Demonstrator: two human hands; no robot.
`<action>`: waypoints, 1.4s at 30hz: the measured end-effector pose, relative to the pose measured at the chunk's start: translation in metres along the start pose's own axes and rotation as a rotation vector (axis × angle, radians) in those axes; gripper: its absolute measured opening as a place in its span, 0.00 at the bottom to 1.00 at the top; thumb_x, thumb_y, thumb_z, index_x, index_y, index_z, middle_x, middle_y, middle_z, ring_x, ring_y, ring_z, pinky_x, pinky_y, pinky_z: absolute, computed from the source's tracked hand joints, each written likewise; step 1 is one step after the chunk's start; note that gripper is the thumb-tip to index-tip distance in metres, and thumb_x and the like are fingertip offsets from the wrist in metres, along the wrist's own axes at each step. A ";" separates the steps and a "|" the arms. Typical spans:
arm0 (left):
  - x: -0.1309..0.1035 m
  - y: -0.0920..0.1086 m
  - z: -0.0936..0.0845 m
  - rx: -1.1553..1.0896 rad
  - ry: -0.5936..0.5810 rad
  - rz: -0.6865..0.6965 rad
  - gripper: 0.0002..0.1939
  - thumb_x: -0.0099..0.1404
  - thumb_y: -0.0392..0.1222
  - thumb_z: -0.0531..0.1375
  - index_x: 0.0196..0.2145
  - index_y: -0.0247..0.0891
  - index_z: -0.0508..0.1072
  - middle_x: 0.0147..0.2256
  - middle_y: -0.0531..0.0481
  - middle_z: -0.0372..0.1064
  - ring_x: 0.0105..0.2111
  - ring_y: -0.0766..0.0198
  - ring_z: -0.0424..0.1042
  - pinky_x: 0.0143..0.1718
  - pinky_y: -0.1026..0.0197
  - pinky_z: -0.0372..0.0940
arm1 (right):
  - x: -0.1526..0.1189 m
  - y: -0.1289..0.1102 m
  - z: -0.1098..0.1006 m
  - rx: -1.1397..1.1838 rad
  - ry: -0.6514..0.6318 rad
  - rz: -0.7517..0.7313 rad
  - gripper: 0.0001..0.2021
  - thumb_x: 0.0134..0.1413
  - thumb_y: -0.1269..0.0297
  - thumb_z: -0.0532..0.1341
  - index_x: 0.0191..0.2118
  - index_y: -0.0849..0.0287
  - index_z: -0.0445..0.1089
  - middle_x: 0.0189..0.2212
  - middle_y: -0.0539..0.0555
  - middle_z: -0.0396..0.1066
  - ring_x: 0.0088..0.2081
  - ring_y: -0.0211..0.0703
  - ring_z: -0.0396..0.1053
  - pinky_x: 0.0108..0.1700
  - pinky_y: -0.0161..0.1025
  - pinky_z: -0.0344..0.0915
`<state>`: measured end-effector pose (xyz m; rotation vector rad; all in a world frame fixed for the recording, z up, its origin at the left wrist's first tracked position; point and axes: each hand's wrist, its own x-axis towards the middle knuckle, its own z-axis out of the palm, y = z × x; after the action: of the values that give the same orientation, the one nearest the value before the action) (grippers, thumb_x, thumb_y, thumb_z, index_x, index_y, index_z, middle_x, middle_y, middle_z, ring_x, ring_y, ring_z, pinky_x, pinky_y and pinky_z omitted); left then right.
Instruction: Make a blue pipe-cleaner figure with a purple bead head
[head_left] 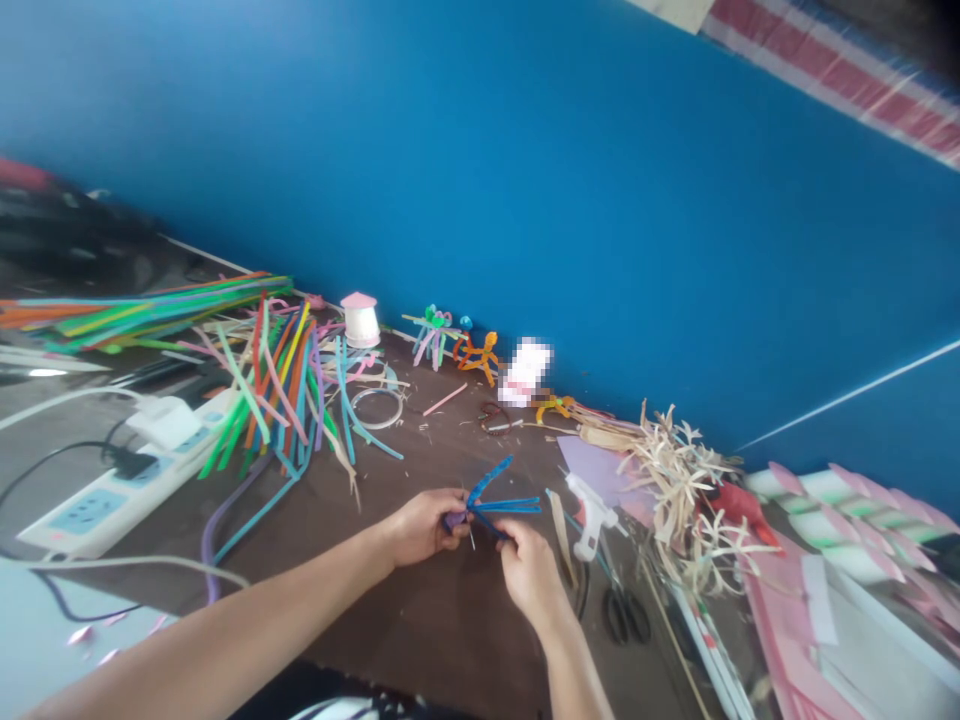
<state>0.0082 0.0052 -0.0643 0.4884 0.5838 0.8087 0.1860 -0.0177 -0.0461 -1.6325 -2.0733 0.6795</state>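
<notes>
My left hand (424,525) and my right hand (529,570) meet over the brown table (420,620). Together they pinch a small bundle of blue pipe cleaners (499,495). Its strands fan out up and to the right from where my fingers grip it. A purple bit shows at my left fingertips. A thin pin-like piece hangs down between the two hands.
A pile of coloured pipe cleaners (277,385) lies at the left beside a white power strip (112,490). A white glue gun (592,515), scissors (622,610) and straw-coloured strips (682,480) sit at the right. Small pipe-cleaner figures (476,355) and a pink-capped spool (360,320) stand along the blue wall.
</notes>
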 end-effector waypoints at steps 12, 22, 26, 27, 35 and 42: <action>-0.002 0.000 0.003 -0.006 -0.036 0.021 0.04 0.50 0.32 0.55 0.27 0.31 0.67 0.22 0.52 0.58 0.19 0.73 0.57 0.18 0.70 0.46 | 0.002 -0.010 0.012 0.282 0.148 0.026 0.12 0.49 0.60 0.54 0.30 0.61 0.71 0.23 0.54 0.72 0.24 0.42 0.69 0.24 0.32 0.64; -0.006 -0.002 0.007 0.010 0.060 0.137 0.07 0.49 0.32 0.61 0.29 0.32 0.67 0.26 0.51 0.64 0.26 0.69 0.66 0.27 0.67 0.59 | -0.010 -0.015 -0.010 0.356 0.083 0.151 0.10 0.47 0.60 0.54 0.25 0.61 0.65 0.14 0.48 0.63 0.15 0.34 0.60 0.17 0.28 0.57; -0.008 -0.001 0.012 0.031 0.072 0.170 0.08 0.49 0.34 0.63 0.28 0.32 0.67 0.25 0.51 0.65 0.25 0.69 0.66 0.26 0.68 0.58 | -0.013 -0.019 -0.014 0.465 0.087 0.164 0.10 0.49 0.60 0.53 0.33 0.62 0.64 0.13 0.44 0.59 0.14 0.32 0.57 0.16 0.28 0.55; -0.008 -0.001 0.013 0.038 0.070 0.177 0.08 0.49 0.34 0.63 0.28 0.32 0.67 0.25 0.50 0.66 0.26 0.69 0.66 0.26 0.68 0.58 | -0.013 -0.020 -0.014 0.479 0.107 0.164 0.11 0.49 0.60 0.53 0.35 0.62 0.64 0.12 0.44 0.58 0.14 0.32 0.57 0.16 0.28 0.55; -0.009 -0.002 0.012 0.081 0.044 0.184 0.09 0.49 0.35 0.64 0.27 0.32 0.67 0.25 0.50 0.66 0.24 0.71 0.65 0.25 0.69 0.56 | -0.003 -0.024 -0.009 0.517 0.214 0.176 0.13 0.49 0.58 0.53 0.36 0.63 0.63 0.12 0.44 0.59 0.13 0.32 0.57 0.14 0.28 0.54; -0.008 -0.003 0.013 0.087 0.069 0.168 0.09 0.48 0.36 0.64 0.27 0.31 0.68 0.24 0.49 0.68 0.25 0.69 0.66 0.28 0.67 0.58 | -0.004 -0.030 -0.002 0.349 0.075 0.072 0.08 0.50 0.64 0.52 0.32 0.61 0.66 0.15 0.47 0.65 0.16 0.34 0.63 0.20 0.28 0.59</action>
<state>0.0133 -0.0049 -0.0542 0.5965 0.6500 0.9656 0.1647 -0.0275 -0.0262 -1.5117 -1.7345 0.9303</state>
